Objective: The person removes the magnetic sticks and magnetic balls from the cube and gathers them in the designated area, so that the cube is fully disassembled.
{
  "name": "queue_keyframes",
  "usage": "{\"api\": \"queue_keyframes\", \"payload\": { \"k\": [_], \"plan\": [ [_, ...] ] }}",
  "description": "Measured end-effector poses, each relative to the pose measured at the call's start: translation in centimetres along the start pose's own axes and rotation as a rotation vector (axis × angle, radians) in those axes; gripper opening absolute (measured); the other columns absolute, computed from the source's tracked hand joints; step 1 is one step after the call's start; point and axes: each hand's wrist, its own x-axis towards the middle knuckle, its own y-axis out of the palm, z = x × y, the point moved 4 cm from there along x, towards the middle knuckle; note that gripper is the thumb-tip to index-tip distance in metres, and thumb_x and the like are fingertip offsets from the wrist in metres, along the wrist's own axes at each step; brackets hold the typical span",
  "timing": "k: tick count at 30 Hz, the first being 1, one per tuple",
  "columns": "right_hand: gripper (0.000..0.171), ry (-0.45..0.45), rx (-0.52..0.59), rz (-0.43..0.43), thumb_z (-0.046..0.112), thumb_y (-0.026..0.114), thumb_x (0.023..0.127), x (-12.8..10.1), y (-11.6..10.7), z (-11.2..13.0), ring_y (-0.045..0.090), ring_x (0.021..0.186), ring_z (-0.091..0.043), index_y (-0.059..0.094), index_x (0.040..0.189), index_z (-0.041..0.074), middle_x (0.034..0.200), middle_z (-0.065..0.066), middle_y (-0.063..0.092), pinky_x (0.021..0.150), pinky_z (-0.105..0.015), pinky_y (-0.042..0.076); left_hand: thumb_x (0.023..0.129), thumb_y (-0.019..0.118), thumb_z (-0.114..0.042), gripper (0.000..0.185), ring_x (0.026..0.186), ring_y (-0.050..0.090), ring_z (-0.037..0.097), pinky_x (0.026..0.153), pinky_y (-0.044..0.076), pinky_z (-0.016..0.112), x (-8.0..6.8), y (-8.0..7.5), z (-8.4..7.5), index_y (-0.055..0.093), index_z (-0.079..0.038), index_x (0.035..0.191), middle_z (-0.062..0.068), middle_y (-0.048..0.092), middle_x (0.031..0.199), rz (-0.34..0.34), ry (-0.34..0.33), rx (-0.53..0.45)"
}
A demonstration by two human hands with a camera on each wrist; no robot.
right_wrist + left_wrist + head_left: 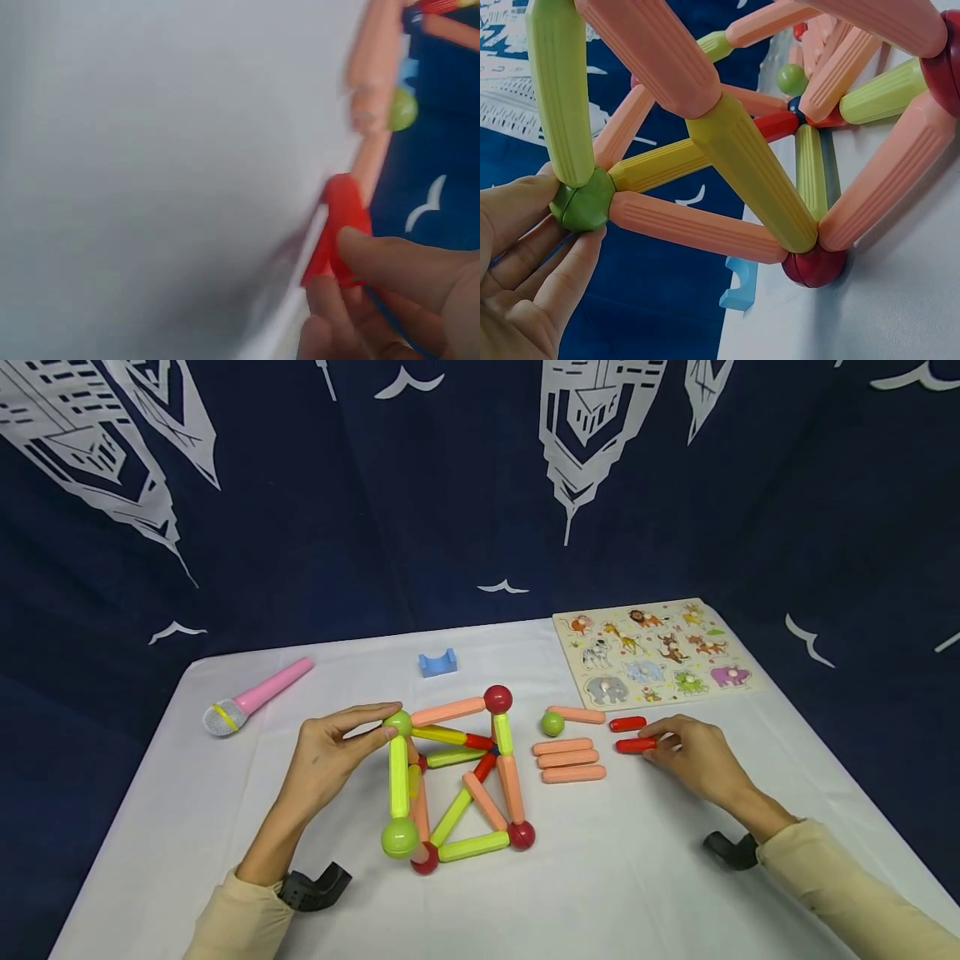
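A frame of magnetic building sticks and balls stands on the table in front of me, in salmon, lime, yellow and red. My left hand holds its upper left green ball between thumb and fingers. To the right, my right hand pinches a short red stick by its right end, low at the table. Another red stick lies just behind it. Left of these are several loose salmon sticks and a loose green ball.
At the back right lies a wooden animal puzzle board. A pink toy microphone lies at the left, and a small blue cradle-shaped block sits behind the frame. Dark blue patterned cloth hangs beyond the white table.
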Motion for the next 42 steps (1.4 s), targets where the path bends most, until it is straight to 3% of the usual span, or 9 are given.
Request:
{"api": "queue_keyframes", "payload": {
  "k": [4, 9, 14, 17, 21, 23, 28, 33, 42],
  "plan": [
    [0.025, -0.017, -0.035, -0.035, 0.003, 0.079, 0.081, 0.3, 0.6, -1.1, 0.063, 0.077, -0.022, 0.069, 0.103, -0.001, 0.091, -0.012, 0.069, 0.065, -0.03, 0.055, 0.09, 0.074, -0.015, 0.029, 0.12, 0.059, 0.015, 0.092, 0.053, 0.026, 0.1, 0.2, 0.0, 0.072, -0.008, 0.118, 0.003, 0.069, 0.121, 0.007, -0.002, -0.007],
    [0.027, -0.03, -0.079, -0.107, 0.002, 0.079, 0.08, 0.8, 0.7, -1.1, 0.062, 0.077, -0.026, 0.065, 0.102, -0.004, 0.093, -0.018, 0.065, 0.067, -0.041, 0.056, 0.09, 0.074, -0.016, 0.029, 0.117, 0.061, 0.015, 0.091, 0.054, 0.026, 0.1, 0.1, 0.1, 0.072, -0.009, 0.118, 0.003, 0.068, 0.121, 0.007, 0.002, -0.002],
    [0.027, -0.06, -0.113, -0.18, 0.002, 0.079, 0.079, -0.2, 0.7, 1.2, 0.06, 0.078, -0.026, 0.063, 0.101, -0.003, 0.094, -0.016, 0.062, 0.064, -0.039, 0.054, 0.091, 0.073, -0.014, 0.029, 0.116, 0.062, 0.017, 0.092, 0.053, 0.027, 0.2, 0.1, 0.2, 0.071, -0.008, 0.12, 0.005, 0.067, 0.123, 0.036, 0.009, -0.019],
    [0.023, -0.11, 0.007, -0.089, 0.003, 0.079, 0.08, -1.6, 2.0, 4.5, 0.061, 0.075, -0.018, 0.067, 0.1, 0.002, 0.088, -0.005, 0.064, 0.062, -0.031, 0.054, 0.092, 0.071, -0.011, 0.03, 0.114, 0.064, 0.018, 0.093, 0.053, 0.027, 0.2, 0.0, 0.2, 0.07, -0.007, 0.121, 0.007, 0.067, 0.124, 0.059, 0.012, -0.038],
    [0.023, -0.132, 0.228, 0.191, 0.013, 0.08, 0.082, -3.5, 5.6, 9.0, 0.061, 0.073, -0.007, 0.07, 0.102, 0.005, 0.085, 0.004, 0.065, 0.065, -0.022, 0.055, 0.092, 0.07, -0.007, 0.03, 0.11, 0.066, 0.02, 0.093, 0.053, 0.028, 0.1, -0.3, 0.2, 0.069, -0.005, 0.122, 0.01, 0.066, 0.125, 0.063, 0.021, -0.058],
    [0.026, -0.14, 0.274, 0.264, 0.014, 0.081, 0.081, -4.1, 7.1, 10.6, 0.061, 0.073, -0.005, 0.07, 0.102, 0.005, 0.086, 0.004, 0.065, 0.066, -0.021, 0.056, 0.092, 0.069, -0.006, 0.03, 0.109, 0.066, 0.021, 0.093, 0.053, 0.028, 0.1, -0.5, 0.2, 0.069, -0.005, 0.122, 0.01, 0.066, 0.125, 0.06, 0.023, -0.06],
    [0.027, -0.156, 0.306, 0.26, 0.017, 0.084, 0.079, -4.1, 9.1, 12.3, 0.06, 0.07, -0.004, 0.068, 0.098, 0.007, 0.082, 0.006, 0.064, 0.063, -0.021, 0.055, 0.092, 0.069, -0.006, 0.029, 0.114, 0.064, 0.021, 0.094, 0.053, 0.028, 0.2, -0.4, 0.2, 0.069, -0.005, 0.121, 0.009, 0.066, 0.124, 0.068, 0.025, -0.058],
    [0.026, -0.173, 0.289, 0.262, 0.018, 0.083, 0.08, -3.4, 9.5, 12.4, 0.06, 0.07, -0.004, 0.067, 0.097, 0.006, 0.08, 0.008, 0.063, 0.062, -0.021, 0.054, 0.092, 0.07, -0.009, 0.029, 0.11, 0.066, 0.019, 0.092, 0.054, 0.028, -0.2, -0.5, 0.1, 0.07, -0.006, 0.121, 0.008, 0.066, 0.123, 0.063, 0.02, -0.035],
    [0.017, -0.174, 0.245, 0.236, 0.012, 0.08, 0.082, -1.3, 8.9, 11.8, 0.062, 0.073, -0.008, 0.071, 0.095, 0.006, 0.081, 0.006, 0.065, 0.065, -0.022, 0.054, 0.088, 0.073, -0.003, 0.028, 0.113, 0.064, 0.019, 0.086, 0.056, 0.033, -3.1, -1.5, -0.7, 0.071, -0.004, 0.115, 0.01, 0.067, 0.119, 0.017, 0.075, -0.014]
  ]
}}
